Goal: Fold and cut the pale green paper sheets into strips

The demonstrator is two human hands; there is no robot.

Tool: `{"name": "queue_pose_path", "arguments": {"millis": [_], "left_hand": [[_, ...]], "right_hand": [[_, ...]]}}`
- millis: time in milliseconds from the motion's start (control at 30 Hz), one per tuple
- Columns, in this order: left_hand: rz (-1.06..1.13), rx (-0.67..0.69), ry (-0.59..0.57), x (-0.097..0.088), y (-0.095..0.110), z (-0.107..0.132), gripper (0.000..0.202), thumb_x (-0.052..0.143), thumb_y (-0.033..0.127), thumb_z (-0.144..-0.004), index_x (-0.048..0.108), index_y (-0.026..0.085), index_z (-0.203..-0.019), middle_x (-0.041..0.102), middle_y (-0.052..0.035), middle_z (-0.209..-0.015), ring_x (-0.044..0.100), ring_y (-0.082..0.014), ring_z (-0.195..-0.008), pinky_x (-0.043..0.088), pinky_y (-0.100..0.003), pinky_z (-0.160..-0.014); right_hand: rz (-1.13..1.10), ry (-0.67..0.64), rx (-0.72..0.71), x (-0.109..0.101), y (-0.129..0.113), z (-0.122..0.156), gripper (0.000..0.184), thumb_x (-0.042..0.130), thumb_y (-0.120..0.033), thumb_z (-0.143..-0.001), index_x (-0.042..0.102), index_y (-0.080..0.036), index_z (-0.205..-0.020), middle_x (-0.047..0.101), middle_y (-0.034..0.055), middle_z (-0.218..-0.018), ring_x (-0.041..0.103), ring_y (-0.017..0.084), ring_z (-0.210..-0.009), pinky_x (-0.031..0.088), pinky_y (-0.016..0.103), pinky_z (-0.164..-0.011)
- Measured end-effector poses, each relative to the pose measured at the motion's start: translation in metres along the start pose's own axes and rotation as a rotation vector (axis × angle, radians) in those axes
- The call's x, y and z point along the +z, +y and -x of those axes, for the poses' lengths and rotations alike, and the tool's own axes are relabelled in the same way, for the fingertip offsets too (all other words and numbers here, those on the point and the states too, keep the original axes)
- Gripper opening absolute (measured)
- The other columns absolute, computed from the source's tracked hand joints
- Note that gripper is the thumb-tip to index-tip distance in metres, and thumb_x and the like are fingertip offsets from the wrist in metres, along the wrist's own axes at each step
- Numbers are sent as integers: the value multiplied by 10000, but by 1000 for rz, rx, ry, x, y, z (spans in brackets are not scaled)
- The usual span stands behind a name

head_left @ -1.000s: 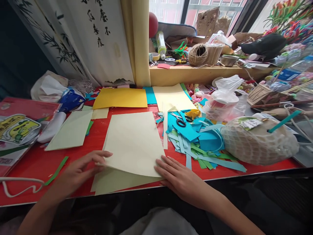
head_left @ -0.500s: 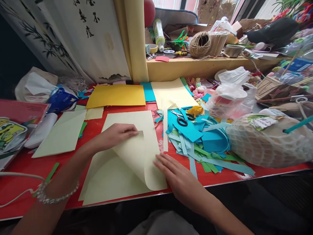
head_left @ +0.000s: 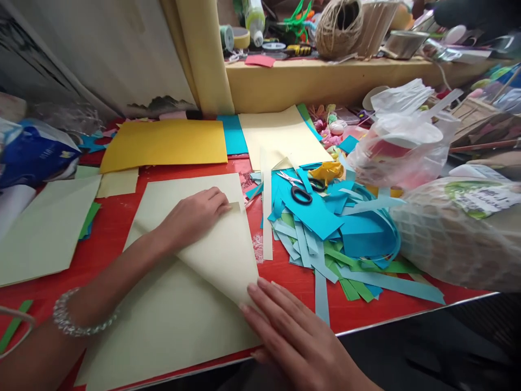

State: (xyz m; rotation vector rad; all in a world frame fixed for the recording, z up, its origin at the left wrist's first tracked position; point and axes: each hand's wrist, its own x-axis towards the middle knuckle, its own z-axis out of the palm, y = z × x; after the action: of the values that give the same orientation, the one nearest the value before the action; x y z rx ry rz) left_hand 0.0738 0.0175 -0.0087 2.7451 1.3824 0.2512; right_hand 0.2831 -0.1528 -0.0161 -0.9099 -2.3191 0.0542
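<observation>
A pale yellow sheet of paper lies on the red table, folded over diagonally. My left hand presses the folded corner down near the sheet's far right edge, fingers curled together on the paper. My right hand lies flat with fingers stretched out at the lower point of the fold, near the table's front edge. Another pale sheet shows underneath, reaching the front edge. A bead bracelet is on my left wrist.
Right of the sheet lies a heap of blue and green paper strips with black-handled scissors on top. An orange-yellow sheet and pale sheets lie behind and left. A netted bundle, plastic bags and a cluttered shelf stand right and behind.
My left hand lifted the sheet's near left corner and carried it over to the far right, making a diagonal fold. My right hand slid nearer along the fold. The view moved closer.
</observation>
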Motion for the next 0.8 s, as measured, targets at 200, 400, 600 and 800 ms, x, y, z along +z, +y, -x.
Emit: {"name": "queue_pose_path", "arguments": {"millis": [200, 400, 600, 800], "left_hand": [[32, -36, 2, 2, 4, -7, 226, 380, 351, -909, 548, 205, -874, 599, -28, -937, 562, -188, -809, 378, -290, -643], [80, -114, 9, 4, 9, -7, 186, 417, 334, -888, 535, 203, -830, 594, -30, -874, 539, -188, -779, 366, -298, -646], [271, -320, -38, 0, 16, -11, 148, 491, 347, -836, 553, 217, -799, 609, -2, -866, 539, -173, -777, 366, -283, -655], [347, -446, -60, 0, 21, -16, 152, 517, 369, -806, 583, 234, -783, 634, 22, -841, 540, -166, -741, 360, -276, -631]], "right_hand": [[3, -7, -30, 14, -2, 5, 218, 538, -164, -889, 693, -100, -1029, 656, 49, -1145, 563, 214, -1149, 456, 288, -1004], [18, 43, -3, 21, -4, 14, 207, 553, -161, -879, 698, -123, -1022, 665, 28, -1128, 588, 191, -1118, 457, 281, -1002], [16, 86, 0, 28, -4, 19, 242, 482, -152, -911, 702, -132, -1009, 671, 12, -1119, 587, 166, -1119, 438, 273, -1019], [49, 125, 10, 34, -5, 22, 180, 609, -201, -847, 706, -133, -983, 682, -2, -1094, 593, 154, -1110, 435, 257, -1025]]}}
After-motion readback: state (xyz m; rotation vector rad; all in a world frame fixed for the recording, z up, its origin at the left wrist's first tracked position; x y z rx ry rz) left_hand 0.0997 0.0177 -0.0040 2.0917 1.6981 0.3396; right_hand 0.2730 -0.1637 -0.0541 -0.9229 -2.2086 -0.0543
